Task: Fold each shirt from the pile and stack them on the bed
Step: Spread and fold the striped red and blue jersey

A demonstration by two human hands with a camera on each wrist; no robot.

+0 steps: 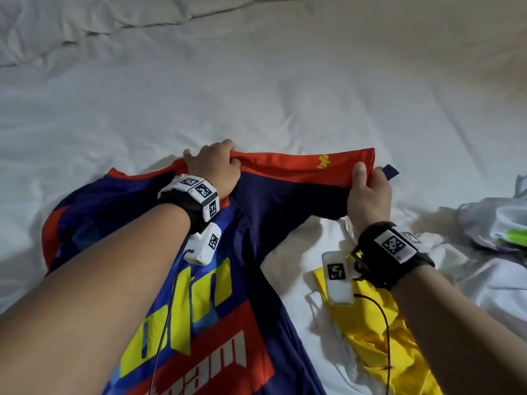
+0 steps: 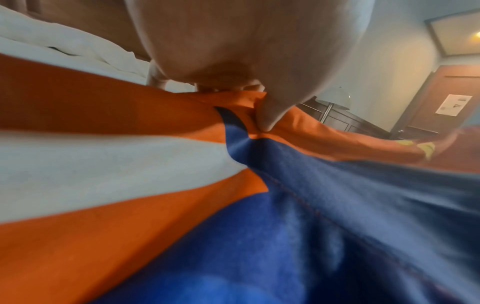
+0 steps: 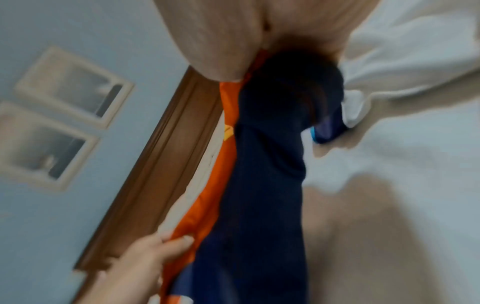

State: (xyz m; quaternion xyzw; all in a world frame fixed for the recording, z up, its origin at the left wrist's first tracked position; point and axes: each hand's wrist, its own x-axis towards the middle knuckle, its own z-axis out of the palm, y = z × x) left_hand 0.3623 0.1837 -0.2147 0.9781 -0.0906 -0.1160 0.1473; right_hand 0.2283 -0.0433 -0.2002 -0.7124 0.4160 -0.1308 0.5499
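A navy, red and yellow jersey [image 1: 256, 252] lies spread on the white bed [image 1: 256, 95], print side up, its red-trimmed edge stretched between my hands. My left hand [image 1: 214, 163] pinches the red trim near the middle; in the left wrist view the thumb [image 2: 267, 117] presses into the orange-red fabric [image 2: 103, 111]. My right hand [image 1: 368, 183] grips the trim's right end, thumb on top. The right wrist view shows the jersey [image 3: 259, 185] hanging taut from my right palm toward the left hand [image 3: 166, 246].
A yellow shirt [image 1: 376, 337] lies crumpled at the lower right beside the jersey. A pile of white and pale garments [image 1: 490, 226] sits at the right edge. Pillows [image 1: 85, 27] line the far side. A dresser and lamp [image 2: 335, 102] stand beyond the bed.
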